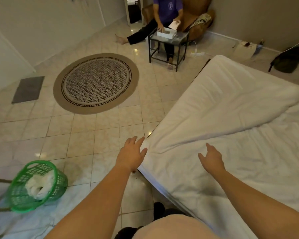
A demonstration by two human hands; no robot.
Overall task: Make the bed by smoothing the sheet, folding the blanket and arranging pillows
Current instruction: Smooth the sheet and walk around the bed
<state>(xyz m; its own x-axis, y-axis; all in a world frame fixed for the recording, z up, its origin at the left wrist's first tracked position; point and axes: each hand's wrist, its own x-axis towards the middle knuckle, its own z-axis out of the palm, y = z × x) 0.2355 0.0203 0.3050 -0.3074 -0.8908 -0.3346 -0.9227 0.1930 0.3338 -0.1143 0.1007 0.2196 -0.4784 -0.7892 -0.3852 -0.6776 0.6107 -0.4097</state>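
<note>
**Left hand pinches the blanket at the bed's edge, right hand loose over the sheet**

At the far left of the frame a grey mat (28,89) lies flat on the tiled floor. Below it, in the lower left, a green basket (22,190) stands tilted with white cloth (37,185) bundled inside. A round patterned rug (95,83) lies in the upper middle-left, well apart from the bed.

Just left of centre and low in the frame, the left hand (132,155) reaches to the near edge of the bed. Its thumb and fingers are closed on a gathered bit of the white blanket (223,100). Creases fan out from that pinch toward the upper right. The blanket is a thick layer covering the upper right part of the bed, and its folded edge runs diagonally across the mattress.

At the top centre, a person in a purple shirt (167,9) sits behind a small dark-framed table (179,39), hands at a white box (167,33) on it.

Right of centre, the right hand (211,159) is spread and relaxed, grasping nothing, low over the wrinkled white sheet (248,169). Whether it touches the fabric I cannot tell. The sheet fills the lower right of the frame, below the blanket's fold.

In the upper right corner a dark backpack (288,60) lies on the floor by the wall.
</note>
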